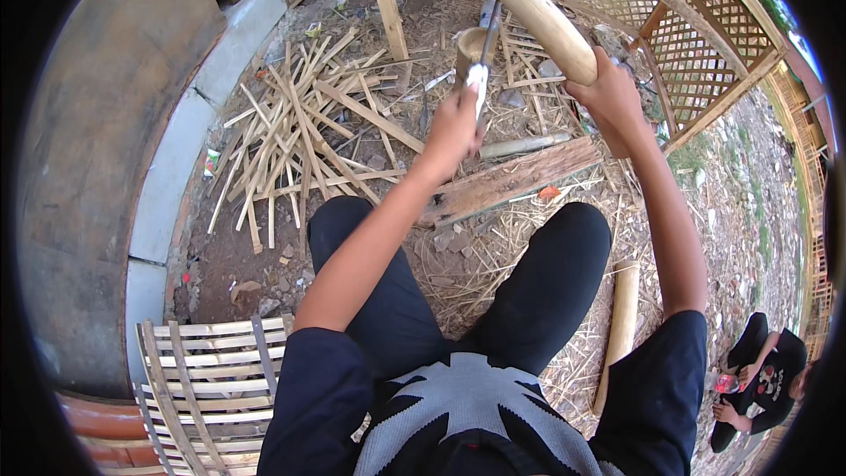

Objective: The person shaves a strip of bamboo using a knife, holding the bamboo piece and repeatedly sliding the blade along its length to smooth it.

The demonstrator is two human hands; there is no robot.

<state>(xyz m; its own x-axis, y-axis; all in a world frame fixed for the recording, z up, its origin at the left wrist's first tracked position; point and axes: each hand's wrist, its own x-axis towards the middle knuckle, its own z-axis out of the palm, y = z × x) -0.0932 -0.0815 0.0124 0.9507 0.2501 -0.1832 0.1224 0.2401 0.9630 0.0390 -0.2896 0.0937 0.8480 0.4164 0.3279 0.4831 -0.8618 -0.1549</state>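
Observation:
My left hand [454, 132] is closed round the white handle of a tool [478, 79] with a long, narrow, dark metal blade. The blade points up and away, and its exact kind is hard to make out. Just behind it, a hollow cut bamboo end [467, 46] shows; whether the blade touches it I cannot tell. My right hand [612, 97] grips the near end of a thick pale bamboo pole [529, 4], which slants up to the far left past the frame's top. A rough wooden plank [520, 181] lies on the ground between and beyond my knees.
Split bamboo strips [300, 123] are heaped at the left beside a concrete kerb [172, 172]. A slatted bamboo panel [211, 379] stands at lower left. Bamboo poles [619, 317] lie nearby. Lattice panels [670, 22] rise at far right. A person [767, 379] sits lower right.

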